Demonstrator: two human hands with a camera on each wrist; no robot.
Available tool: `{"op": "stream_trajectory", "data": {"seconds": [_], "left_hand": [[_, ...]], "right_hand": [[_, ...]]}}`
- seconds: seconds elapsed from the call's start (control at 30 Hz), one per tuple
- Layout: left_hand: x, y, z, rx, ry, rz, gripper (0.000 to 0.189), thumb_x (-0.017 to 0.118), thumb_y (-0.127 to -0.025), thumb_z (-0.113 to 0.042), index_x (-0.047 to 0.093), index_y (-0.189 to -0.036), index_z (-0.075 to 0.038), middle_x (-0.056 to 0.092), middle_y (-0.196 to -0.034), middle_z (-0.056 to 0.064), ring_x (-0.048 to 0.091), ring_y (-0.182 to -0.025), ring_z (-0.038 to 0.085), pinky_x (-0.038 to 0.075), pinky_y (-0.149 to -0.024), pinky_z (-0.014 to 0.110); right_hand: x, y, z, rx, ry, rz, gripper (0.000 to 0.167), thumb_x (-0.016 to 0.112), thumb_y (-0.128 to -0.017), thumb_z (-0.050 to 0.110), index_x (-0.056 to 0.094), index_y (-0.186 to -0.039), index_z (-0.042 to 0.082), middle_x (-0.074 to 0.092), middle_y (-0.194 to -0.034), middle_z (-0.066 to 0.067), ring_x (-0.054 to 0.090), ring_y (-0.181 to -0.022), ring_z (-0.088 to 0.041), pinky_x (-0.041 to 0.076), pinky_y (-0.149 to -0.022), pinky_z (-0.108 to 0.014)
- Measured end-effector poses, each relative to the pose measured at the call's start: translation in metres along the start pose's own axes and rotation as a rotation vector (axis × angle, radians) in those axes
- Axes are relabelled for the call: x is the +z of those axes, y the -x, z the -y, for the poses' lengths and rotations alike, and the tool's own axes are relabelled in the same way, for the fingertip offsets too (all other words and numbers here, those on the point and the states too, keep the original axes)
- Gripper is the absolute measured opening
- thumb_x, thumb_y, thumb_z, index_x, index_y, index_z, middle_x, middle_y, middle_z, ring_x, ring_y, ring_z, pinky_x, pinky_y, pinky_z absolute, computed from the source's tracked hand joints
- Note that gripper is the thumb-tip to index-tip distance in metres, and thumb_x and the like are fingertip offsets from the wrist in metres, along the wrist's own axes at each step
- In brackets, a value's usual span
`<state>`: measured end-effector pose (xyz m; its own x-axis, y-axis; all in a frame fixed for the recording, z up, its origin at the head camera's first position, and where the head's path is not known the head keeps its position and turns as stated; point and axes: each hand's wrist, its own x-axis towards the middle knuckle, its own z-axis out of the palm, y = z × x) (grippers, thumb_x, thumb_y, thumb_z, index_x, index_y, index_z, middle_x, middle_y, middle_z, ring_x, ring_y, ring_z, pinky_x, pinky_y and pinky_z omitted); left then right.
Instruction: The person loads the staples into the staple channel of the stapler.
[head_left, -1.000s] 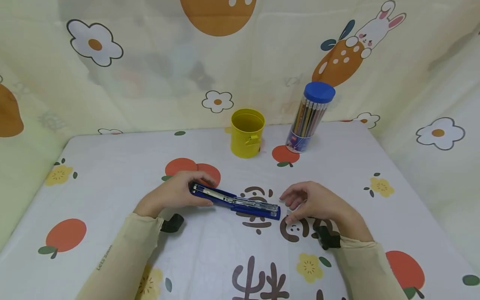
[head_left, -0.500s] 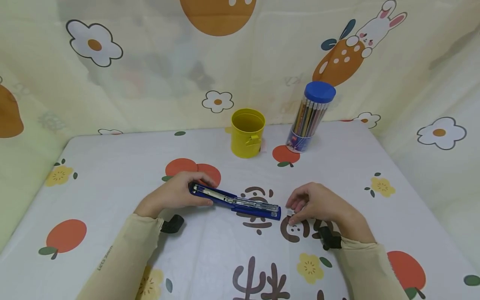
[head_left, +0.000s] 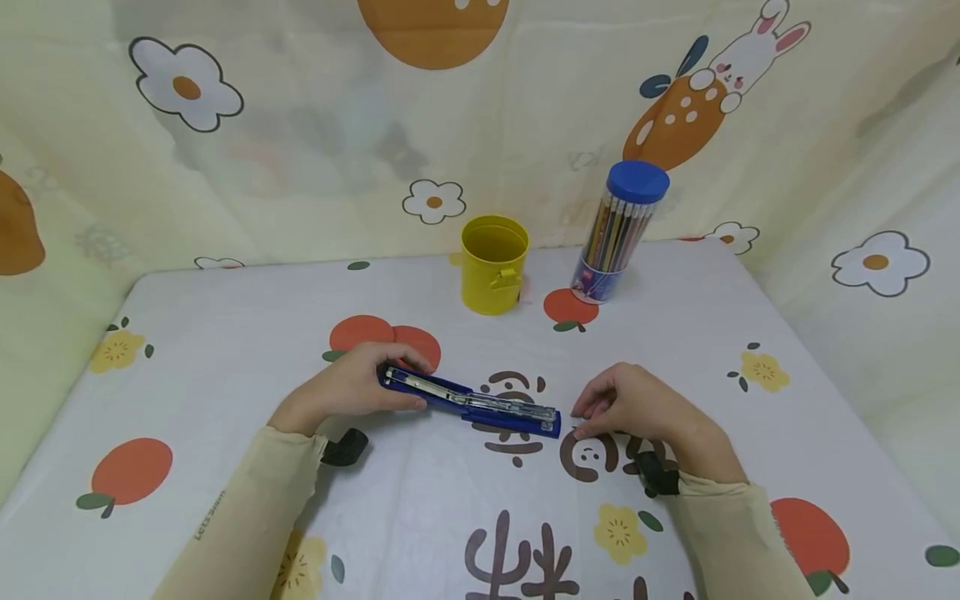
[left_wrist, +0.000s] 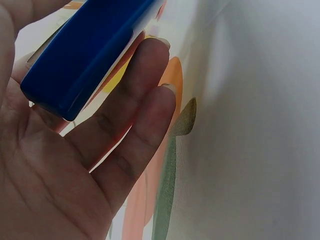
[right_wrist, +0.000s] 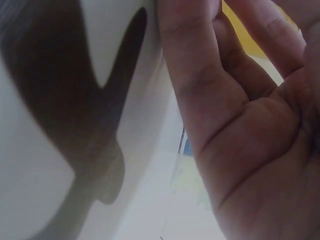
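The left hand (head_left: 356, 385) holds the stapler (head_left: 480, 407) by its left end, the thumb on the near side and fingers on the far side; in the left wrist view two lower fingers extend past the blue body without wrapping it. The right hand (head_left: 637, 400) sits just off the stapler's opposite end, thumb and fingertips drawn to a narrow gap. A tiny greyish sliver seems to show there, but I cannot tell whether the fingers hold it, and the right wrist view does not settle it.

What matters most is this line: the stapler, unfolded with its metal track showing, has its long axis running from the left palm rightward and slightly toward the person, so its free end points almost straight at the right fingertips, near but apart. From those fingers it lies to the left; the left hand is the one in contact. Whether its free end rests on the table (head_left: 247, 333) is hard to judge.

Farther out, a yellow cup (head_left: 489, 287) stands upright beyond the stapler's middle, and a pencil tub (head_left: 618, 233) with a blue lid (head_left: 637, 182) stands beyond the stapler and to its right. A patterned cloth (head_left: 300, 208) hangs behind them, farthest from the stapler.

Counted: one stapler, one cup, one tub, one lid, two hands; the pencils are packed too tightly to number.
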<state>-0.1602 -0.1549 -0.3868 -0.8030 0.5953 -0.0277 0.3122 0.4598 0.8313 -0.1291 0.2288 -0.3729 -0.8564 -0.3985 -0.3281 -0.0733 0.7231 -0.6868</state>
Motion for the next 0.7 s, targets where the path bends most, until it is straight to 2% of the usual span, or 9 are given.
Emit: {"op": "stream_trajectory", "data": {"seconds": [0.47,0.7], "left_hand": [[-0.0005,-0.0002,-0.0008,-0.015,-0.001,0.001,0.035,0.089,-0.078,-0.019,0.073,-0.109,-0.021,0.069,-0.101,-0.004,0.063,-0.091,0.019,0.053,-0.081,0.035],[-0.0019,0.0005,-0.002,0.004,0.005,0.001,0.036,0.09,-0.078,-0.02,0.074,-0.111,-0.018,0.07,-0.1,-0.004,0.063,-0.091,0.018,0.052,-0.08,0.034]], "right_hand": [[-0.0028,-0.0009,-0.004,-0.089,-0.004,-0.021,0.014,0.086,-0.081,0.017,0.078,-0.09,0.012,0.069,-0.076,0.003,0.062,-0.07,-0.018,0.052,-0.061,-0.028],[-0.003,0.0003,0.0033,-0.138,-0.085,-0.033,0.02,0.086,-0.081,0.02,0.078,-0.095,0.008,0.071,-0.08,0.001,0.065,-0.072,-0.02,0.055,-0.066,-0.028]]}}
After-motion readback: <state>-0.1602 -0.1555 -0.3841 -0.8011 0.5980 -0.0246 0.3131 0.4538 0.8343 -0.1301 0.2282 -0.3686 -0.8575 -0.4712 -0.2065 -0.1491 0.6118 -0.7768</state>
